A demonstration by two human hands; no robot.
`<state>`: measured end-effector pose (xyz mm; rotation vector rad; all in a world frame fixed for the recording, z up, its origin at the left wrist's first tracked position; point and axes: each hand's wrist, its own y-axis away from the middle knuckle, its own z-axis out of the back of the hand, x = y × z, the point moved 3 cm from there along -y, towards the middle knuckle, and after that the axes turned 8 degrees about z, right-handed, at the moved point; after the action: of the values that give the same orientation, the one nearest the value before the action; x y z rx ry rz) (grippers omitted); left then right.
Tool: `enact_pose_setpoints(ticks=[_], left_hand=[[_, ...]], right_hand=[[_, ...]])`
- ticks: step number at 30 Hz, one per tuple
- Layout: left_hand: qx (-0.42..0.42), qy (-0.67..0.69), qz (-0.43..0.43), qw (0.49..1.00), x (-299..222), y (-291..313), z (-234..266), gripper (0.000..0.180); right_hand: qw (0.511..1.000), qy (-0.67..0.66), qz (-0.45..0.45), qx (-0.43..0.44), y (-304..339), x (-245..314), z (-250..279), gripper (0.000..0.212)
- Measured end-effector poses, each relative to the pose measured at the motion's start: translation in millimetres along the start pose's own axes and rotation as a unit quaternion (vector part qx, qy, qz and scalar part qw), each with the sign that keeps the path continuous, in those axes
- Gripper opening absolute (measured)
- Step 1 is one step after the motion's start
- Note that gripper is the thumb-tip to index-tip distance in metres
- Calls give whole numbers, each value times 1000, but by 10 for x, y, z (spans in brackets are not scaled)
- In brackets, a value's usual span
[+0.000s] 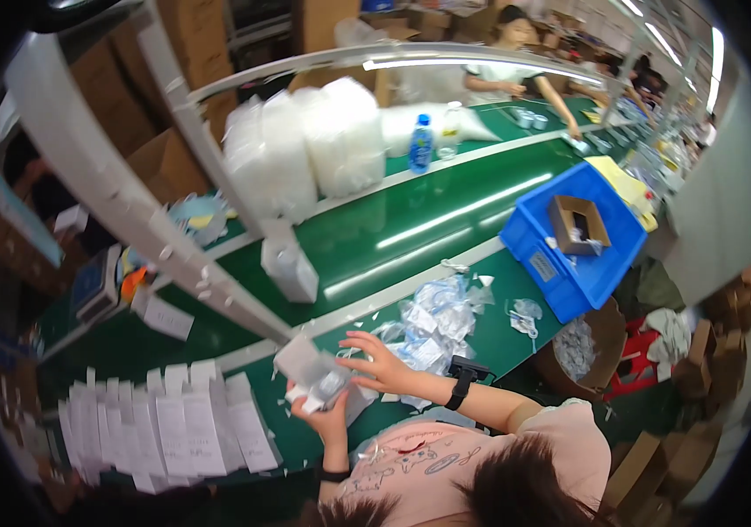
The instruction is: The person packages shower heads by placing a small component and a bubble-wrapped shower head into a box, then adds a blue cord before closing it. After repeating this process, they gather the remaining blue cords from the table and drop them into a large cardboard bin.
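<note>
head view: the left hand [330,416] is holding a white box [296,358] over the tabletop [505,294]. its grip is bending round the low part, likely so the box is not tipping. a clear thing [332,381] is showing by that hand; i cannot tell if it is sitting in the box or on it. the right hand [384,365] is hanging just beside, its grip spreading wide and holding nothing that i can see. maybe the fingers are leaving room round the box.

more boxes [165,430] are standing in rows at the left, perhaps to be easy to grab. clear bags [435,321] are lying in a pile near the right arm. a blue bin [541,220] is resting at the right, tilting a bit.

the boxes are showing small print, too blurry to read. a bottle [420,145] is wearing a blue label, and the bin is wearing a pale one.
</note>
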<state>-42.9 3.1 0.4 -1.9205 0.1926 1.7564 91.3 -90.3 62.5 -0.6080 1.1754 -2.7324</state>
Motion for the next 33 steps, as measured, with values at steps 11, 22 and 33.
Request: enact_pose_setpoints(ticks=[11,22,33], left_hand=[[9,-82,16,996,103,441,427,81],[9,-137,-13,990,126,385,395,83],[20,-147,-64,987,239,441,527,84]], right_hand=[[787,304,-490,218,1292,-1512,275,51],[843,289,-399,217,1241,-1254,97,45],[914,102,-391,-34,1225,-1298,219,18]])
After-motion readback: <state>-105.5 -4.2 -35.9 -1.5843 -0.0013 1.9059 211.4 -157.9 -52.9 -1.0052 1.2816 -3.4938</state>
